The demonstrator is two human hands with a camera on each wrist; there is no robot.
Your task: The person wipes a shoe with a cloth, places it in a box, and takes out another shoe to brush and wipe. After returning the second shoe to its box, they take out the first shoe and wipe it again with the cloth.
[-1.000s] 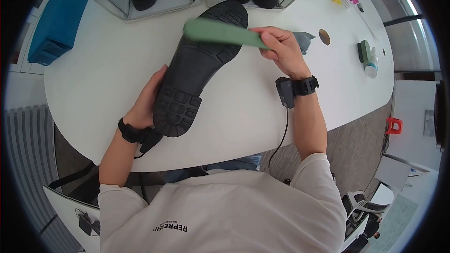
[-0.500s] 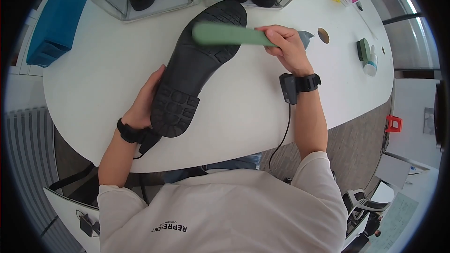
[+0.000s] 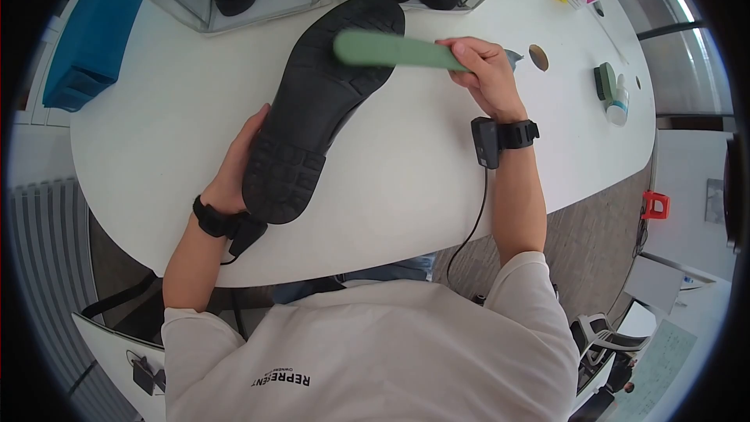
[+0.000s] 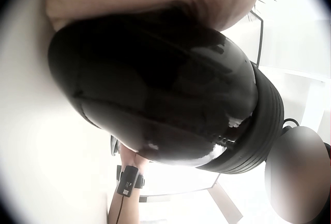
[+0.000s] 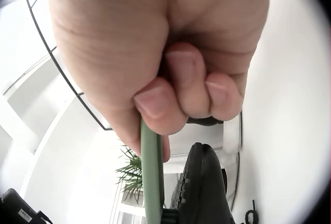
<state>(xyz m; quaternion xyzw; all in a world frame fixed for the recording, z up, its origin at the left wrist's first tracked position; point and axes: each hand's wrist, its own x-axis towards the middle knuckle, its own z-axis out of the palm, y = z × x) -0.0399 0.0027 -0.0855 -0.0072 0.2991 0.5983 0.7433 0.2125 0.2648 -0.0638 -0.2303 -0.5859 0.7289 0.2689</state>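
Legibly, "REPRESENT" shirt (image 3: 367,340); brush (image 3: 391,49) over shoe (image 3: 301,113)

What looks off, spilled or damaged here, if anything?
Nothing stands out: no visible spill or damage. The left hand holds the black shoe; the right hand grips the green brush, which overlaps the sole in the head view.

- On my feed, the bare left forearm (image 3: 192,262) slants forward and inward!
- There's the bare left hand (image 3: 233,168), gripping from the side, most fingers hidden.
- Over here, the bare right forearm (image 3: 518,195) reaches almost straight ahead.
- And the bare right hand (image 3: 489,78), angled leftward, pinches with curled fingers!
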